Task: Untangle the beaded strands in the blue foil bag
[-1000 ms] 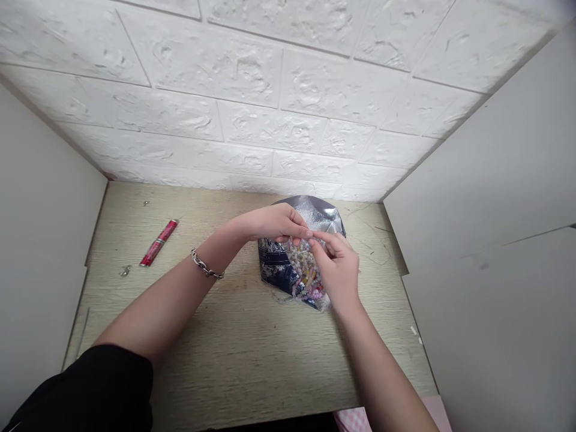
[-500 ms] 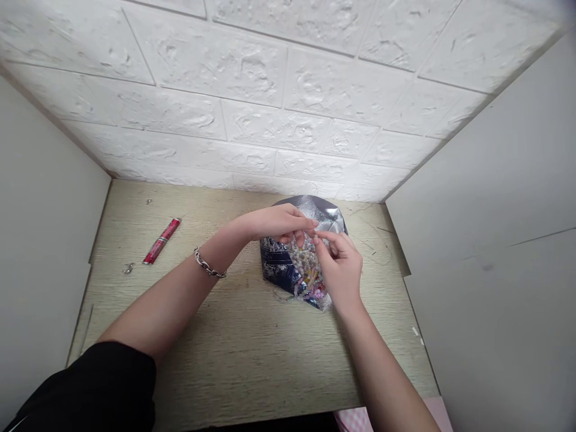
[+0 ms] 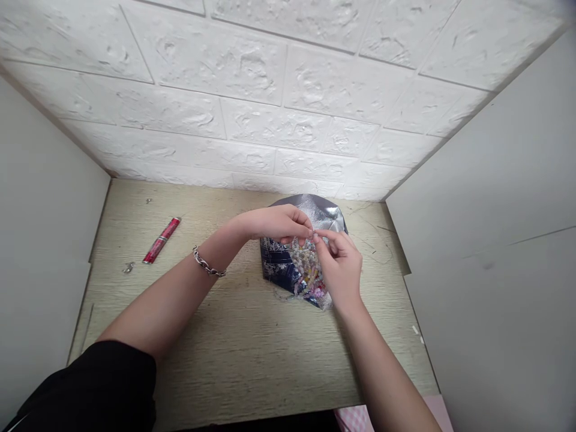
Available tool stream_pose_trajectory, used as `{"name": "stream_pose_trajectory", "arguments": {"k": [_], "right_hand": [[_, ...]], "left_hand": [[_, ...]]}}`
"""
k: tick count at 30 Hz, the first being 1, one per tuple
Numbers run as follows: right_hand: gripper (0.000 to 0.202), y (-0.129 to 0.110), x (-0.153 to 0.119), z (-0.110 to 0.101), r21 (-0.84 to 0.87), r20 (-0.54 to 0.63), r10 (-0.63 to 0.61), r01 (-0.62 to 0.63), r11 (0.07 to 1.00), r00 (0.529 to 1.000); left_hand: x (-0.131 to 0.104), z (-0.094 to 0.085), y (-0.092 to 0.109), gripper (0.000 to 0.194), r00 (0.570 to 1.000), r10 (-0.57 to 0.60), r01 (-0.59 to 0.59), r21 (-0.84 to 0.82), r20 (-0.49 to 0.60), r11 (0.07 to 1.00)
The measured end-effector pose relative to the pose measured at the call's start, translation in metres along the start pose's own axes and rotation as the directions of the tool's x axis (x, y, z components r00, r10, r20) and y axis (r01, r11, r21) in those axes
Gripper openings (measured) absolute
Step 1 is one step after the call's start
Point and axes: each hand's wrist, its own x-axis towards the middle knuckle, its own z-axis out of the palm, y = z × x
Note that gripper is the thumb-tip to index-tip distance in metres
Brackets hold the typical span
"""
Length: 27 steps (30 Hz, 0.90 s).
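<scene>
Over a dark blue and silver foil bag (image 3: 276, 264), my two hands meet at the fingertips. My left hand (image 3: 283, 223) comes in from the left with thumb and fingers pinched together; a chain bracelet (image 3: 207, 264) circles that wrist. Pinched as well, my right hand (image 3: 342, 264) touches the left fingertips from the right. Whatever lies between the fingers is too small to make out. Beneath them, pale, yellow and pink beads (image 3: 310, 270) lie heaped on the bag, some strung in strands. The hands hide part of the heap.
A red tube-shaped packet (image 3: 162, 240) lies at the left of the wooden table (image 3: 234, 354). Small shiny bits (image 3: 128, 268) are beside it. Thin threads (image 3: 375, 246) trail right of the bag. A white brick-patterned wall (image 3: 252, 120) stands behind, with grey panels (image 3: 486, 240) on both sides.
My left thumb and fingers have drawn closer together and lowered slightly onto the right fingertips. The right hand has barely moved, and the bag and beads stay in place.
</scene>
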Motion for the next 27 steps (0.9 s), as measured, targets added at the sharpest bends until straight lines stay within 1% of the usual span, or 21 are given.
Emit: {"name": "stream_pose_trajectory", "arguments": {"k": [6, 11, 17, 19, 22, 25, 27], "right_hand": [[0.017, -0.0017, -0.0005, -0.0008, -0.023, 0.014, 0.01, -0.009, 1.0, 1.0], [0.017, 0.0008, -0.0001, -0.0015, -0.02, 0.009, -0.025, 0.026, 0.999, 1.0], [0.016, 0.003, 0.0008, -0.0041, -0.112, 0.006, -0.093, 0.093, 0.989, 0.996], [0.016, 0.0019, 0.0009, -0.0046, -0.136, 0.008, -0.106, 0.106, 0.985, 0.994], [0.016, -0.0003, 0.0008, -0.0047, -0.138, 0.006, -0.116, 0.116, 0.984, 0.993], [0.015, -0.0022, 0.0004, -0.0047, -0.127, 0.01, -0.117, 0.117, 0.985, 0.993], [0.014, -0.0029, 0.0002, -0.0048, -0.129, 0.013, -0.114, 0.115, 0.985, 0.993]], "left_hand": [[-0.0012, -0.0022, 0.0, 0.018, 0.999, 0.019, -0.017, 0.051, -0.037, 0.999], [-0.0018, -0.0028, -0.0003, 0.02, 0.999, 0.029, -0.026, 0.071, -0.046, 0.997], [0.0, -0.0002, 0.0005, 0.026, 0.998, 0.014, -0.013, 0.026, -0.061, 1.0], [0.0004, 0.0007, 0.0006, 0.025, 0.998, 0.009, -0.007, 0.023, -0.065, 1.0], [0.001, 0.0022, 0.0005, 0.022, 0.998, -0.006, 0.007, 0.01, -0.068, 1.0], [0.0019, 0.0035, 0.0003, 0.027, 0.997, -0.043, 0.042, -0.018, -0.065, 0.999], [0.0024, 0.004, -0.0002, 0.031, 0.998, -0.054, 0.053, -0.03, -0.043, 0.998]]}}
